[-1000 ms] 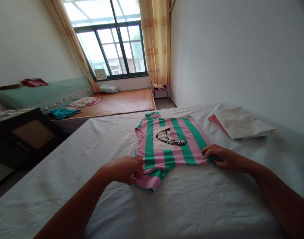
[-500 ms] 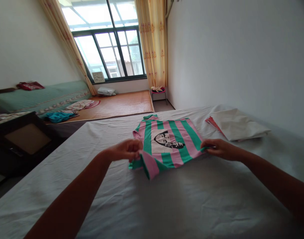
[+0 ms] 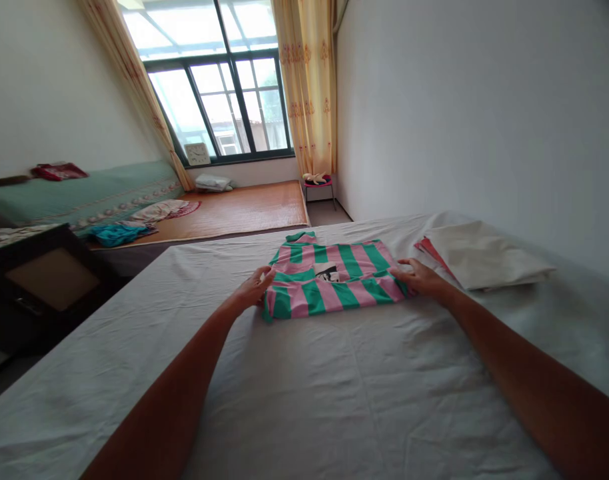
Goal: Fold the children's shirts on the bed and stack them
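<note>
A pink and green striped shirt (image 3: 334, 283) lies on the white bed sheet (image 3: 334, 387), its lower half folded up over the printed face so that only a strip of the print shows. My left hand (image 3: 254, 288) is at the shirt's left edge, fingers together on the corner of the folded-up hem. At the right edge, my right hand (image 3: 417, 277) has its fingers closed on the other hem corner. Both arms reach far forward over the bed.
A folded white cloth with a red edge (image 3: 479, 257) lies on the bed to the right, next to the wall. A dark cabinet (image 3: 39, 280) stands at the left. Beyond the bed are a wooden platform (image 3: 234, 210) with clothes, a small stool (image 3: 318, 183) and a window.
Both hands lifted the shirt's bottom hem and carried it away from me, folding the lower half over the upper half. The shirt now lies as a shorter rectangle.
</note>
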### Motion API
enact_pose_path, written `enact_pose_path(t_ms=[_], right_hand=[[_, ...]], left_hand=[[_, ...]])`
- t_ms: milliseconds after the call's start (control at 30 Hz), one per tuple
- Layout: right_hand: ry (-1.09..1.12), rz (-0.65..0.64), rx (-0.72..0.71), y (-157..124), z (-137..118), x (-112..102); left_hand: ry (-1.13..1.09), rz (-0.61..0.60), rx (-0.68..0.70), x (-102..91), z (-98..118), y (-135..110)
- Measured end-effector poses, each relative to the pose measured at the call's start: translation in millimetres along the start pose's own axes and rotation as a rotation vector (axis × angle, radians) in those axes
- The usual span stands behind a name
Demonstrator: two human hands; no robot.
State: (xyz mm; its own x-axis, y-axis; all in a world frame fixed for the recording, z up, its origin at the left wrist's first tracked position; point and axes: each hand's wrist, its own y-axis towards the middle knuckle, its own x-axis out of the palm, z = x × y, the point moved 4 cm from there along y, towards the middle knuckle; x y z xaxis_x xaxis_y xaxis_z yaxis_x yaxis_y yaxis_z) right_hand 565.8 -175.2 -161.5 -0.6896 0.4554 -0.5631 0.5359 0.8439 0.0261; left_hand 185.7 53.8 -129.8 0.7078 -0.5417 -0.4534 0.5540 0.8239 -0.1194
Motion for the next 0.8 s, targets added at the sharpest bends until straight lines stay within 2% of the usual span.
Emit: enact_pose_path(t_ms=[67, 133, 200, 267, 367, 467, 533, 600, 800], right_hand=[[0.04, -0.122, -0.064, -6.3, -4.9, 1.7], [0.056, -0.171, -0.157, -10.9, -12.4, -1.2], [0.066, -0.162, -0.212, -12.8, -16.7, -9.0], [0.084, -0.187, -0.201, -12.6, -15.4, -17.4], [0.044, -0.344, -0.131, -12.0, -7.4, -23.6], [-0.04, -0.459, -0.133, -12.6, -3.0, -24.1], [-0.065, -0.48, -0.158, -13.1, -3.6, -23.3], [-0.059, -0.478, -0.161, -13.5, -4.7, -22.9], [0.052, -0.359, -0.053, -12.2, -0.4, -28.2]], left_hand=[[0.138, -0.214, 0.056, 2.0, 6.8, -7.8], [0.246, -0.387, 0.197, 5.7, 18.4, -14.1], [0.311, -0.444, 0.322, 7.5, 28.5, -16.6], [0.316, -0.452, 0.38, 6.5, 33.7, -16.1], [0.305, -0.546, 0.387, 2.2, 31.2, -17.7], [0.331, -0.682, 0.346, -2.8, 23.5, -24.0], [0.335, -0.69, 0.35, -4.3, 21.9, -26.4], [0.325, -0.64, 0.364, -2.0, 23.2, -25.6], [0.179, -0.368, 0.381, 8.1, 31.1, -15.3]])
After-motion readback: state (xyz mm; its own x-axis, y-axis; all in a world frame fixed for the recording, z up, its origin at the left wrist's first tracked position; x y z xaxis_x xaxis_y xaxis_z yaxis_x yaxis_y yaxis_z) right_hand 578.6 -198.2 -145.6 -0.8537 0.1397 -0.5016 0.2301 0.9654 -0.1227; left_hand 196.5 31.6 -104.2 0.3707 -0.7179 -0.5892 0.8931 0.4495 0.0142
